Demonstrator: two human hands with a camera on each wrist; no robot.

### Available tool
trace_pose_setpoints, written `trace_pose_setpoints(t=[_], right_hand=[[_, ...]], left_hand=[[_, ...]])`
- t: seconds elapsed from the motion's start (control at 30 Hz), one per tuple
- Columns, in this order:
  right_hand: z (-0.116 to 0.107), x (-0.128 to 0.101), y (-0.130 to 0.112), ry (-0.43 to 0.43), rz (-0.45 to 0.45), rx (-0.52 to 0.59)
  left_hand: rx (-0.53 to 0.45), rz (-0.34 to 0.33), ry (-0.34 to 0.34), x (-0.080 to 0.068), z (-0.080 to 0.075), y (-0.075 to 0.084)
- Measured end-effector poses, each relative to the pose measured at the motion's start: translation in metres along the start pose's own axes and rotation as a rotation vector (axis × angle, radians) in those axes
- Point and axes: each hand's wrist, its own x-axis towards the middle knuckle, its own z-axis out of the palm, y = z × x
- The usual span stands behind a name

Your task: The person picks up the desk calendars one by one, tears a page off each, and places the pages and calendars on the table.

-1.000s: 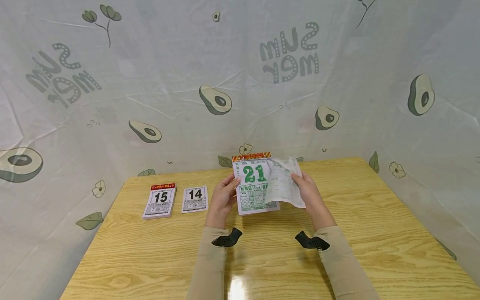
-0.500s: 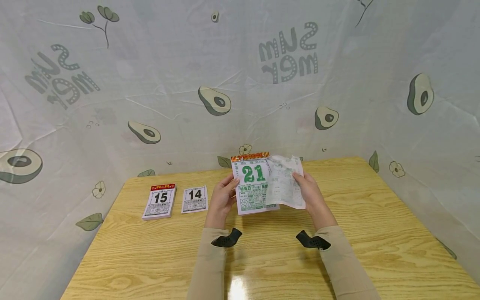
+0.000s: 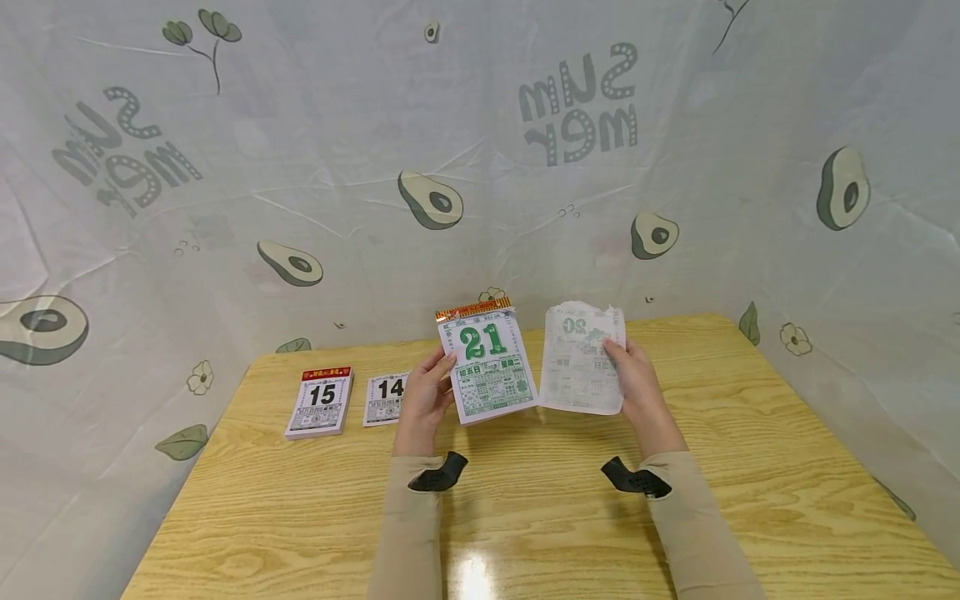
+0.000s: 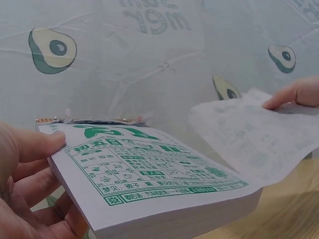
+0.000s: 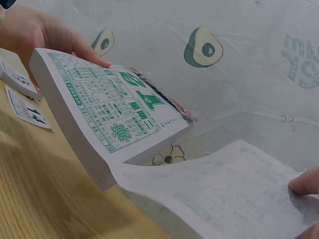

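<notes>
My left hand [image 3: 426, 393] grips a thick tear-off calendar [image 3: 491, 379] by its left edge, thumb on the front page and fingers behind. A green 21 shows on that page, under a red and gold top strip. To its right, my right hand [image 3: 636, 382] pinches a thin calendar sheet [image 3: 577, 367] by its right edge. Its back faces me, with a mirrored 20 showing through and a ragged top edge. In the right wrist view the sheet [image 5: 219, 194] hangs with its corner right at the pad's lower corner. Both are held up over the table.
On the wooden table [image 3: 525, 517], a smaller calendar pad [image 3: 321, 400] showing 15 lies at the left. Beside it is a loose sheet [image 3: 384, 398] showing 14, partly covered by my left hand. A printed cloth [image 3: 525, 233] hangs behind the table.
The sheet has come away from the calendar's top strip and moved right with my right hand. My left hand has shifted left with the calendar, so the whole 21 page now shows.
</notes>
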Motion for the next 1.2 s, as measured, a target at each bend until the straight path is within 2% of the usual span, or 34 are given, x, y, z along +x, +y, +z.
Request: trace_pose_setpoints(t=[0.6, 0.73, 0.97, 1.2], right_hand=[[0.0, 0.0043, 0.0027, 0.105, -0.002, 0.006], [0.0008, 0.0049, 0.0022, 0.134, -0.012, -0.028], [0.0009, 0.0056, -0.0004, 0.188, -0.057, -0.157], [0.0006, 0.0058, -0.001, 0.208, -0.096, -0.23]], left_hand=[[-0.002, -0.023, 0.035, 0.0024, 0.0011, -0.0019], [0.008, -0.03, 0.054, 0.0028, 0.001, -0.0024], [0.03, -0.046, 0.094, 0.0036, 0.0008, -0.0042], [0.04, -0.044, 0.097, 0.0063, 0.0, -0.0081]])
